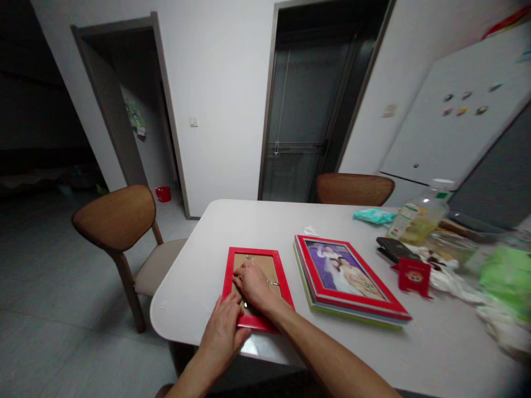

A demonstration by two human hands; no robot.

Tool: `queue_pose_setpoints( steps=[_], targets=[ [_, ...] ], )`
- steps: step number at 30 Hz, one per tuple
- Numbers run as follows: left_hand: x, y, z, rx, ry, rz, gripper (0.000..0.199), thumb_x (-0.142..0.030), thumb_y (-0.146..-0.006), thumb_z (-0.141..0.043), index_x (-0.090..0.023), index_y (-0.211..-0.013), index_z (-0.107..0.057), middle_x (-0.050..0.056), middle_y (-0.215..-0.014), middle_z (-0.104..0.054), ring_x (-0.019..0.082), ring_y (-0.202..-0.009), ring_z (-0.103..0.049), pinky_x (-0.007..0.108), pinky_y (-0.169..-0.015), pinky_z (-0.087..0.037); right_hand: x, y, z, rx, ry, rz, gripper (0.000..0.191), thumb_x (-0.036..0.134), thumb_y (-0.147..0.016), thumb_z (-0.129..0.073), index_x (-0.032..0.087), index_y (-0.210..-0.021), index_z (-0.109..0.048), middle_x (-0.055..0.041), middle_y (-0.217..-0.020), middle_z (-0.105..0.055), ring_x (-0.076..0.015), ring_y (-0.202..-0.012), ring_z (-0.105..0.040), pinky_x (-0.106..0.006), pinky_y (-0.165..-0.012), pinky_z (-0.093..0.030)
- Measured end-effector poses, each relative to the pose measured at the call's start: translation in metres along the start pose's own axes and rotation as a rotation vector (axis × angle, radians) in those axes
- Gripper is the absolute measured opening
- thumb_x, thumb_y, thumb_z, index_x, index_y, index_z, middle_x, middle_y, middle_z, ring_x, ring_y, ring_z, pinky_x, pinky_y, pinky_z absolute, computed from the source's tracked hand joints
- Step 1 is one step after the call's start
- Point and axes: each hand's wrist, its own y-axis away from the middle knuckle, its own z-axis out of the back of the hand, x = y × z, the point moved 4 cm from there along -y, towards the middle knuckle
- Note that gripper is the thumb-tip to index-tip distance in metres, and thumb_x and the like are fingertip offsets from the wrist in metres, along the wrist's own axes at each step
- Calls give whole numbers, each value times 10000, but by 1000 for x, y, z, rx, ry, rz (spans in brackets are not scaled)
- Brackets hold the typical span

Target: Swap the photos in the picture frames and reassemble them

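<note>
Both my bare arms come up from the bottom, left one from about 7 o'clock and right one from about 5. They meet at a red frame (286, 298), which lies flat on the white table (191, 287) with its brown back board (267, 266) facing up. Its long way runs from 12 to 6 o'clock.

My right hand (254, 284) is over the board, pointing to 11 o'clock. Its fingers are curled in and bunched up small, down by the frame's 9 o'clock side. That puts them right beside a little shiny clip (235, 277). I can't tell if they pinch it or only touch it, because the fingers cover most of it. This hand is nearer to that clip than my left one is.

My left hand (222, 326) is at the frame's 7 o'clock corner. Its fingers lie on the red edge, a bit apart, and its thumb sticks out to 3 o'clock along the near edge. It is not closed up tight.

From my right fingertips, the top clip (249, 257) is at 1 o'clock, the side clip (272, 283) is at 3, across the board, and the low clip (245, 304) is near 5.

Well, a pile of picture frames (346, 271) sits at 3 o'clock from the red frame. They are not touching. Its long way leans from 11 to 5.
</note>
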Motion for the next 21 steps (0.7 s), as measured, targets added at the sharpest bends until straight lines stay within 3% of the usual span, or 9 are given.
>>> queue_pose_setpoints(
  steps=[6,14,18,21],
  targets=[
    [-1,1,0,11,-14,5,221,-168,-672,-580,-133,-882,-520,160,-1160,-509,275,-1130,-412,512,-948,-303,-5,-9,-3,-14,60,-87,281,291,-804,-401,142,-722,-625,-80,-748,-591,-131,-654,-489,-228,-595,-323],
    [-1,1,3,4,25,1,214,-198,-689,-574,-141,-888,-517,149,-1161,-510,261,-1142,-400,501,-965,-286,-38,-16,8,-89,182,-301,294,293,-813,-367,169,-929,-606,-112,-915,-542,-202,-859,-455,-307,-750,-303],
    [-1,1,3,11,30,11,206,-197,-688,-576,-141,-879,-523,147,-1168,-505,259,-1148,-393,495,-970,-282,-41,-21,8,-71,167,-300,291,300,-812,-366,231,-941,-617,-91,-918,-535,-209,-869,-446,-316,-743,-307],
    [0,1,3,5,28,8,229,-200,-687,-577,-140,-902,-524,146,-1162,-510,262,-1142,-400,502,-970,-280,-38,-20,9,-71,151,-297,293,283,-810,-367,215,-967,-605,-94,-924,-539,-209,-872,-445,-315,-749,-310]
  ],
)
